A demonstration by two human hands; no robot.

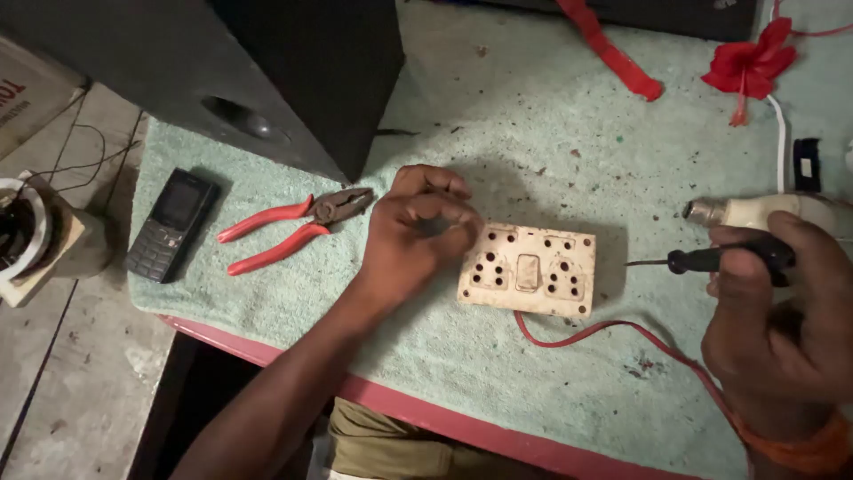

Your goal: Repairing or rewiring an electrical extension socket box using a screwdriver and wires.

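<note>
Phone [171,225] and red-handled pliers [291,229] lay left on the towel [533,133]. Left hand [416,233] was curled at the socket board's [528,269] left edge; what it pinched, cannot tell. Right hand [782,311] gripped a screwdriver [711,260], tip toward the board.

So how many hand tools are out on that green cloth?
2: red-handled pliers left of the left hand, and a screwdriver in the right hand. Others may lie out of view.
</note>
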